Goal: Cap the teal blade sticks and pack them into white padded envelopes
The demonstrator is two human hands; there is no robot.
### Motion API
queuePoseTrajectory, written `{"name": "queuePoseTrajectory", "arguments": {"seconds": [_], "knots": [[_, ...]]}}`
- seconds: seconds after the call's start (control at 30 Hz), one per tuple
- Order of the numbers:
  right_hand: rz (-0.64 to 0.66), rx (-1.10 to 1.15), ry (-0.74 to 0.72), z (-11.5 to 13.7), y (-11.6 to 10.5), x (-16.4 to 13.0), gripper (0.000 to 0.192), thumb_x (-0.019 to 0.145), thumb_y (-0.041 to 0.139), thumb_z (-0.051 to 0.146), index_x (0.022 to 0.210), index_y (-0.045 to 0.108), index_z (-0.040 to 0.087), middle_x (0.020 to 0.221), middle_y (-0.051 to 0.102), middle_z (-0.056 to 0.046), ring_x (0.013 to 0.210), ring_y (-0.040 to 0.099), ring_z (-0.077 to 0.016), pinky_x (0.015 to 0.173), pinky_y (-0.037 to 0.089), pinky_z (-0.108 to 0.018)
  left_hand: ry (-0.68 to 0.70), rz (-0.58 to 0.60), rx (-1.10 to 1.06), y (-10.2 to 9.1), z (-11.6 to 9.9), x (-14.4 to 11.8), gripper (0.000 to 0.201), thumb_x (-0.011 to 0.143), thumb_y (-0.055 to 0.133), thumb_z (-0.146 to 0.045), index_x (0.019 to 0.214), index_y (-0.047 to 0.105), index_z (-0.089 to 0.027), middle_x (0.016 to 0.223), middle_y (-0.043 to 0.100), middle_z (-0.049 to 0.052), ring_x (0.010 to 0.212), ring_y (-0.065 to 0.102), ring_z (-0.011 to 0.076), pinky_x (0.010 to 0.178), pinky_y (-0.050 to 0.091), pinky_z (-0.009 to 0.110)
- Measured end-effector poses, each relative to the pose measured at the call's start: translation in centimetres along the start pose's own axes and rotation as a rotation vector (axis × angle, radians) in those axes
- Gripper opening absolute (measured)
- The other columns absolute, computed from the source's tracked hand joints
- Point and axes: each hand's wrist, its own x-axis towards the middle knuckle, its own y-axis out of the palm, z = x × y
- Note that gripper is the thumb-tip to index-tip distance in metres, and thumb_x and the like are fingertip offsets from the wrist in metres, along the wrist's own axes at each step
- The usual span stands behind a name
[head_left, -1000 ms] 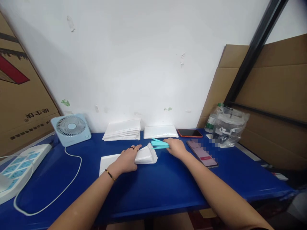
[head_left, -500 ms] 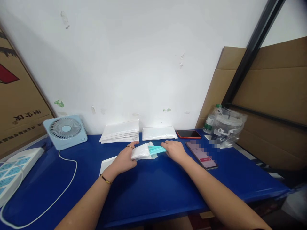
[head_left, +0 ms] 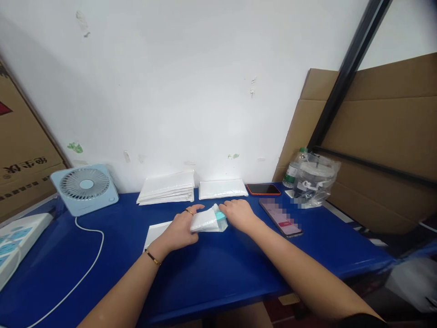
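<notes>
Left hand (head_left: 180,229) gripping mailer (head_left: 205,220) by left end, nearer than white stack (head_left: 223,189); right hand (head_left: 240,215) closed on teal strips (head_left: 221,216) at right-hand mouth. Mailer probably light, soft, slippery; best held by mouth edges.

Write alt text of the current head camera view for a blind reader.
A person's left hand holds a white pouch at a blue table while the right hand touches teal pieces at its open end. White packets lie behind them, with a light-blue fan at left and two phones at right.
</notes>
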Motion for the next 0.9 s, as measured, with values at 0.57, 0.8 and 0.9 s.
{"name": "queuePoseTrajectory", "arguments": {"seconds": [0.57,0.8,0.9], "knots": [[-0.077,1.475,0.299,-1.4,4.6,-2.0,0.060,0.086,0.040,0.056,0.138,0.034,0.026,0.143,0.036,-0.007,0.131,0.032,-0.0221,0.107,0.025,-0.042,-0.016,0.125,0.249,1.4,-0.2,-0.4,0.091,0.054,0.066,-0.060,0.132,0.038,-0.023,0.125,0.050,0.013,0.116,0.044,0.0343,0.095,0.032,0.044],[-0.305,1.811,0.607,2.7,5.9,0.1,0.066,0.088,0.021,0.062,0.131,0.045,0.018,0.137,0.045,-0.010,0.130,0.036,-0.0208,0.109,0.025,-0.040,0.024,0.212,0.159,2.6,1.4,-0.5,0.115,0.050,0.063,-0.073,0.143,0.022,-0.018,0.143,0.030,0.016,0.132,0.024,0.0348,0.106,0.023,0.045],[-0.316,1.844,0.537,4.2,5.3,1.6,0.065,0.088,0.023,0.061,0.128,0.048,0.017,0.132,0.050,-0.009,0.127,0.040,-0.0193,0.108,0.026,-0.037,0.043,0.203,0.123,2.8,1.4,-0.5,0.114,0.051,0.065,-0.070,0.142,0.024,-0.016,0.139,0.033,0.016,0.129,0.029,0.0334,0.104,0.028,0.041]]}}
